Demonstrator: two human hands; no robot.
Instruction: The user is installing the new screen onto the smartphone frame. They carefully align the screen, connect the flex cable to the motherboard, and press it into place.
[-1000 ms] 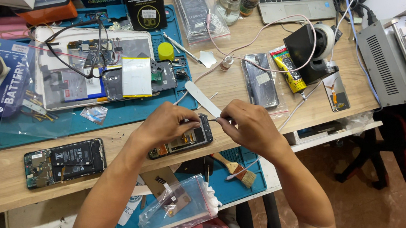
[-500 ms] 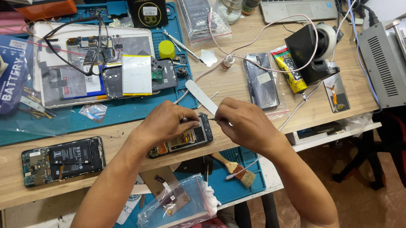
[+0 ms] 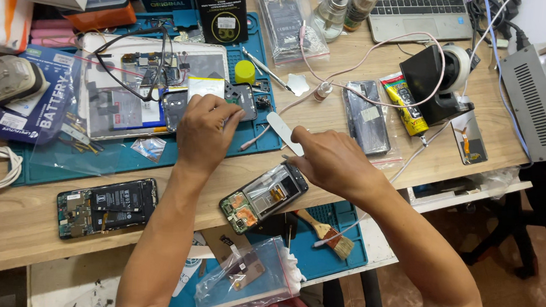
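At far left, well apart from the fingers, an opened phone with its battery showing (image 3: 106, 207) lies on the wooden bench (image 3: 14, 230). The left hand (image 3: 204, 132) has its fingers curled down onto a small dark part (image 3: 241, 99) on the blue mat (image 3: 123, 158). Just below the right fingertips lies a gutted phone frame (image 3: 263, 197). The right hand (image 3: 331, 161) pinches a flat white pry tool (image 3: 284, 133). The step looks like fetching a part; next calls for careful seating into the frame.

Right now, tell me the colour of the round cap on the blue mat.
Yellow-green cap, clearest in the head view.
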